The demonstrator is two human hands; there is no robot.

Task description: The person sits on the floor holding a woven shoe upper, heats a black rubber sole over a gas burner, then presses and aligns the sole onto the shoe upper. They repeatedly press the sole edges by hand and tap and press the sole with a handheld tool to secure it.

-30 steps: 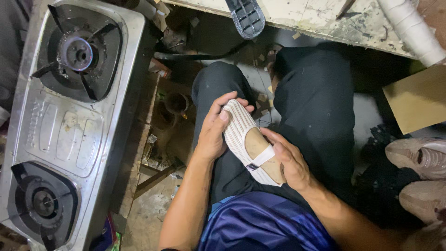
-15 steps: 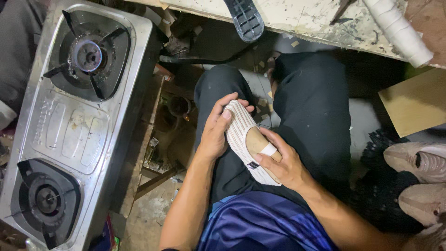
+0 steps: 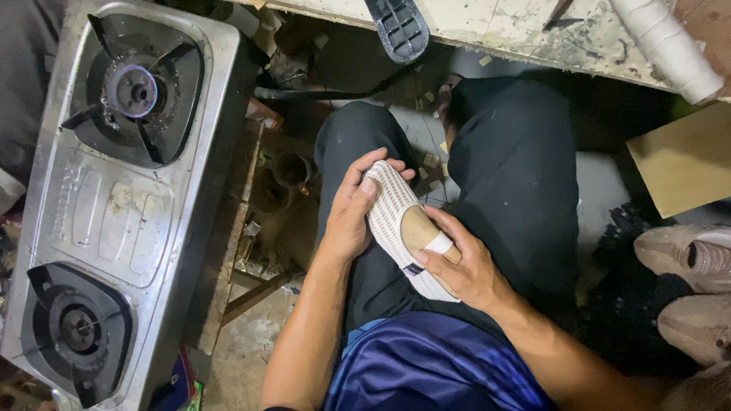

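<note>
A: Over the lap, centre frame: white knitted mesh slip-on shoe upper (image 3: 396, 221) stretched on a tan wooden last, lying across the black-trousered thigh (image 3: 525, 175). Small dark label tab at its lower edge, white elastic band across the opening; print too small to tell.

B: Hands?

A: Left hand (image 3: 352, 217) cups the toe end, fingers curled together over the knit, thumb on top. Right hand (image 3: 468, 266) clamps the heel end from below, fingers closed around it, thumb pressing near the white band. Both hands grip the shoe.

B: Packages, signs?

A: Tan cardboard sheet (image 3: 681, 156), flat, rectangular, at right. A faint embossed mark on the stove's steel face, unreadable. Bit of colourful packaging at the bottom left edge, mostly hidden.

B: Surroundings, materials?

A: Two-burner stainless steel gas stove (image 3: 114, 205) at left, dented, stained, black pan supports over each burner. Black ribbed rubber shoe sole (image 3: 397, 29) on the scuffed whitish workbench edge (image 3: 495, 27) at top. White ribbed roll (image 3: 666, 46) at top right. Two beige mesh sneakers (image 3: 689, 262) stacked at right. Blue shiny jersey (image 3: 434, 365) at the bottom. Dirty wooden frame and metal scraps between stove and leg.
</note>
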